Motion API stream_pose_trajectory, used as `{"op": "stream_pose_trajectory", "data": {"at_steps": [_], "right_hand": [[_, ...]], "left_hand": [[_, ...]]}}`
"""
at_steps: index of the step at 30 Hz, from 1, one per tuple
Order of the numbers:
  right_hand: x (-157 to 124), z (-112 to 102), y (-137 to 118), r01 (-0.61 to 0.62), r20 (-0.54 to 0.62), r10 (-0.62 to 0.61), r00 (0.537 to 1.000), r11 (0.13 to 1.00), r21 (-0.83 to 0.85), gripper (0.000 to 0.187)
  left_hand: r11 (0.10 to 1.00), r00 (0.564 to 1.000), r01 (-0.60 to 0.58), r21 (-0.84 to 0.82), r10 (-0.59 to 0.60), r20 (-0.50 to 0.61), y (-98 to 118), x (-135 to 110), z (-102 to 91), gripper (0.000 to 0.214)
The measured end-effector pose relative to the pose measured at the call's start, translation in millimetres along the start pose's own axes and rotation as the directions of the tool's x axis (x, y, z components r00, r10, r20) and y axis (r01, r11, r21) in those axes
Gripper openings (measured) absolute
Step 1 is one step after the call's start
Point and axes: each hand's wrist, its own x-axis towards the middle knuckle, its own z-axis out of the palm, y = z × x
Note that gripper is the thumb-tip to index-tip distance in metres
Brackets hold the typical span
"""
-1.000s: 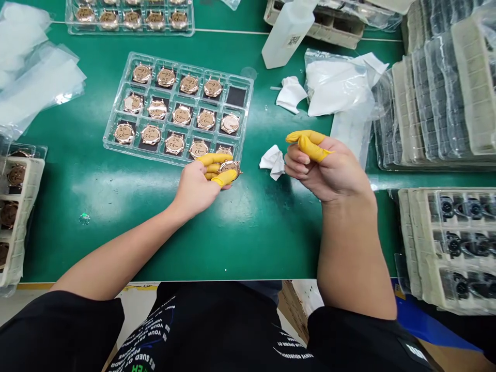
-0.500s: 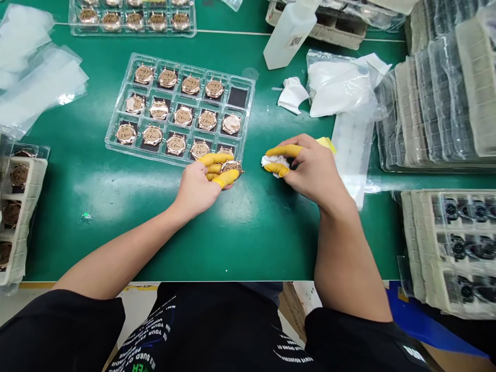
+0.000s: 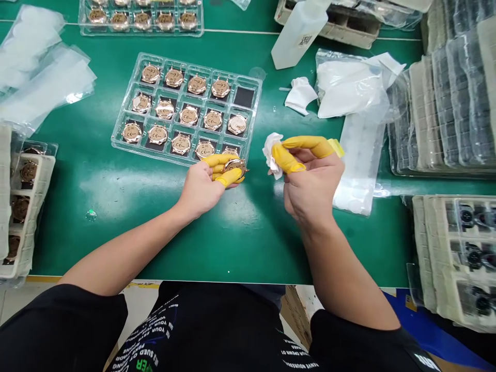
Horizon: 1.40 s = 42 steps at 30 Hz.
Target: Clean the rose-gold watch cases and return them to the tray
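14 rose-gold watch cases (image 3: 174, 77) sit in a clear plastic tray (image 3: 253, 111) on a green work mat (image 3: 77, 243), backs up, in 3 rows. The left hand (image 3: 203, 188) is closed on another rose-gold watch case (image 3: 234, 167), gripping its rim between yellow finger cots (image 3: 228, 177), just off the tray's lower right corner and overlapping it slightly. The right hand (image 3: 312, 186) is pinched together on a crumpled white wipe (image 3: 272, 155), held in 2 cotted fingers and raised just beside the held case, not touching it. A second crumpled wipe (image 3: 301, 95) lies on the mat above the right hand, near a plastic bag of white wipes (image 3: 349, 85) and a labelled plastic bottle (image 3: 300, 36). Another tray of rose-gold cases (image 3: 141, 18) lies at the top edge. Clear plastic sleeves (image 3: 39, 72) lie at upper left, above a pulp tray of cases (image 3: 29, 191). Stacked pulp trays (image 3: 426, 113) fill the right side, and the lower stack (image 3: 470, 258) holds dark watches.
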Motion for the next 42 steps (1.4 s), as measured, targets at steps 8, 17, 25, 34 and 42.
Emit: {"op": "stream_pose_trajectory", "data": {"at_steps": [8,17,25,34,42], "right_hand": [[-9.9,2.2,-8.8,-0.015,0.279,0.025,0.960,0.999,-0.039,0.025],[-14.5,19.9,6.7,0.514,0.195,-0.477,0.857,0.756,-0.406,0.028],[5.3,8.8,13.4,0.097,-0.133,-0.093,0.987,0.995,0.028,0.034],[-10.4,13.4,-9.1,0.644,0.207,-0.612,0.763,0.690,-0.330,0.029],[-11.5,12.3,-6.9,0.417,-0.077,-0.435,0.897,0.891,-0.181,0.009]], "left_hand": [[0.999,0.997,-0.051,0.016,0.050,0.056,-7.3,4.5,-2.1,0.046],[0.988,0.988,-0.112,0.106,0.099,0.121,-15.9,5.0,-6.0,0.043],[0.981,0.982,-0.185,0.066,0.183,0.041,-16.8,10.2,-7.3,0.030],[0.937,0.958,-0.285,0.200,0.283,0.039,-24.9,0.3,-6.2,0.023],[0.917,0.922,-0.354,0.185,0.375,-0.093,-18.6,0.9,-2.6,0.017]]}}
